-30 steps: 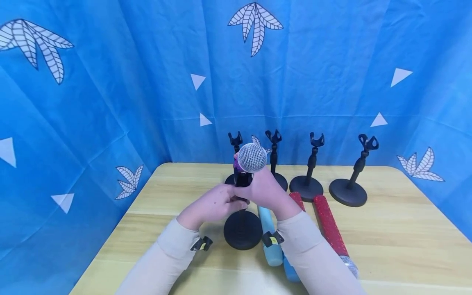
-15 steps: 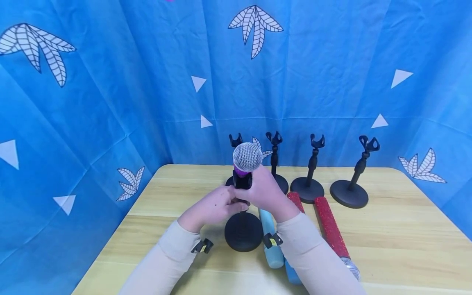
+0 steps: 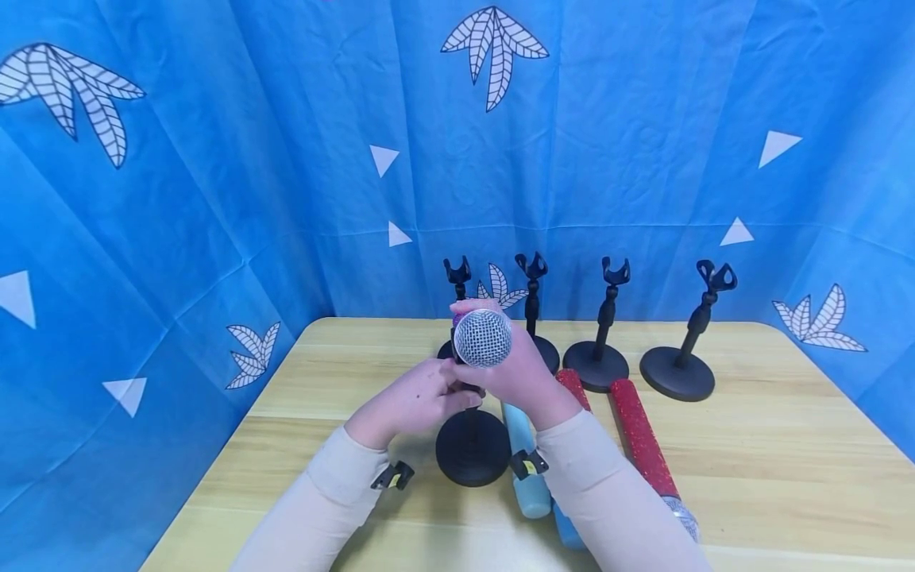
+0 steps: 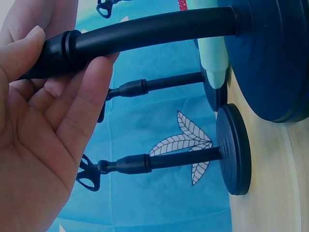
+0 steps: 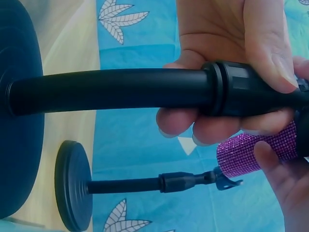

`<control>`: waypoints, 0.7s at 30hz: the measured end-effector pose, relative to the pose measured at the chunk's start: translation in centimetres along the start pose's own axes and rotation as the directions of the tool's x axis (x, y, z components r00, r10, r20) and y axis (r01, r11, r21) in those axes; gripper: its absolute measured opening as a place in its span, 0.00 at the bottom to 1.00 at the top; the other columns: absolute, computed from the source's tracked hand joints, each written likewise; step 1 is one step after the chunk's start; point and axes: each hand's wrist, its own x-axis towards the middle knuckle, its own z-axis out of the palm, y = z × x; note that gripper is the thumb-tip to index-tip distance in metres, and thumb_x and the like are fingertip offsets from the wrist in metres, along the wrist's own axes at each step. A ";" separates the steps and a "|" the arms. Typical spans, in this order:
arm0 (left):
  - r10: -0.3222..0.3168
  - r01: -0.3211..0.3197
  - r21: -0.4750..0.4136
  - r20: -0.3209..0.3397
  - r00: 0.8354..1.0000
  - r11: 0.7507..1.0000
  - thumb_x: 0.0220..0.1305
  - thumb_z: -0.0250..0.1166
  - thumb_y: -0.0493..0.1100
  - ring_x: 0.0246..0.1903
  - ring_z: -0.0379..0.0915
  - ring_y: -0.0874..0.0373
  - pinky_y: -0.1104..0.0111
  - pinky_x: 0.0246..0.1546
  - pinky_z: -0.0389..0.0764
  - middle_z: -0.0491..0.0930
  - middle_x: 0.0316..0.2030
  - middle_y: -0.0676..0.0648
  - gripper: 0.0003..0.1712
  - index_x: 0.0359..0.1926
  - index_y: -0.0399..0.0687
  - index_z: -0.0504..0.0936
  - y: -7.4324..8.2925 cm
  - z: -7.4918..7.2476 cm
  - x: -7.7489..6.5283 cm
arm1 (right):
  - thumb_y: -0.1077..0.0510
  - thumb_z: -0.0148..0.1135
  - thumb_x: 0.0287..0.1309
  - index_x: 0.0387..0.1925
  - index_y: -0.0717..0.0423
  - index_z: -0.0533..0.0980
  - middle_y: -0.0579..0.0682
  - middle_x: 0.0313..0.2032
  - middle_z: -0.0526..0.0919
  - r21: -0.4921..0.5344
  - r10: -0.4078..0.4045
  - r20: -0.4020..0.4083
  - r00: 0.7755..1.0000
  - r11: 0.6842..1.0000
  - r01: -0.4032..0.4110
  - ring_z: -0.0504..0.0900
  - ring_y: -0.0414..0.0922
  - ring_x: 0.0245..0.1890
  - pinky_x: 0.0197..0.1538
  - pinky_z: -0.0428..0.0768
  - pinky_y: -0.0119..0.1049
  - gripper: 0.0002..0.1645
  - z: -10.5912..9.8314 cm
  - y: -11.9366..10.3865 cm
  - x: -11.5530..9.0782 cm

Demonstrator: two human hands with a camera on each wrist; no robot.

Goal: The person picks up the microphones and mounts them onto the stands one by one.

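"Watching anything close in?"

"Right sleeve (image 3: 618, 500). It reaches over a pale tube (image 3: 531, 496) and a blue tube (image 3: 568, 531), with a red mic (image 3: 646, 446) just beside; a careless sweep could set them rolling."

"And the hold?"

"Right grip (image 3: 516, 365) curls its fingers on the purple mic (image 5: 241, 154), at the top of the near stand (image 4: 154, 33), grille (image 3: 483, 338) facing the head camera; left grip (image 3: 411, 397) clasps the stand's collar (image 5: 224, 89)."

"What might fail?"

"The seating. I can't tell whether the mic sits fully home; if not, letting go early could drop it. Slack on the left could let the stand twist or tip under a push. Whether its base (image 3: 473, 449) rests flat, I can't tell either."

"On what?"

"A pale wood-grain counter (image 3: 772, 477), rounded at the far corners. Four back stands (image 3: 677, 373) line its far part, clips (image 3: 716, 276) bare."

"Beyond?"

"Blue curtain (image 3: 629, 119), printed with leaves (image 3: 495, 48) and white triangles (image 3: 779, 148), wrapping the back and both sides."
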 end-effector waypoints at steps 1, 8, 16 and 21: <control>-0.005 0.005 -0.007 -0.001 1.000 1.000 0.73 0.62 0.40 0.30 0.77 0.66 0.69 0.33 0.81 0.80 0.31 0.59 0.07 0.47 0.51 0.84 0.0 0.0 0.0 | 0.59 0.82 0.47 0.68 0.44 0.67 0.43 0.65 0.73 -0.006 -0.018 -0.002 1.000 1.000 0.018 0.75 0.42 0.61 0.60 0.77 0.47 0.48 -0.1 0.0 0.0; -0.035 0.035 -0.046 0.001 0.999 0.998 0.72 0.62 0.40 0.40 0.80 0.66 0.68 0.46 0.81 0.84 0.41 0.58 0.10 0.52 0.49 0.83 0.0 0.0 0.0 | 0.68 0.79 0.47 0.67 0.47 0.65 0.47 0.70 0.70 -0.038 -0.125 0.023 0.992 0.991 0.126 0.66 0.47 0.71 0.62 0.75 0.51 0.48 -0.7 -0.2 -0.2; -0.052 0.052 0.014 -0.003 0.999 0.999 0.70 0.63 0.38 0.27 0.74 0.64 0.67 0.34 0.79 0.81 0.29 0.61 0.05 0.41 0.51 0.85 -0.1 -0.1 0.1 | 0.70 0.76 0.51 0.64 0.50 0.66 0.49 0.71 0.70 -0.061 -0.200 0.042 0.979 0.978 0.202 0.65 0.46 0.72 0.64 0.72 0.51 0.41 -0.9 -0.2 -0.1; -0.044 0.045 0.013 -0.013 0.999 0.999 0.70 0.62 0.39 0.26 0.73 0.64 0.68 0.32 0.78 0.79 0.26 0.60 0.04 0.40 0.50 0.84 -0.1 -0.1 0.2 | 0.72 0.74 0.51 0.60 0.49 0.70 0.52 0.69 0.72 -0.083 -0.228 0.039 0.973 0.970 0.230 0.66 0.48 0.72 0.63 0.74 0.50 0.37 -1.1 -0.3 0.0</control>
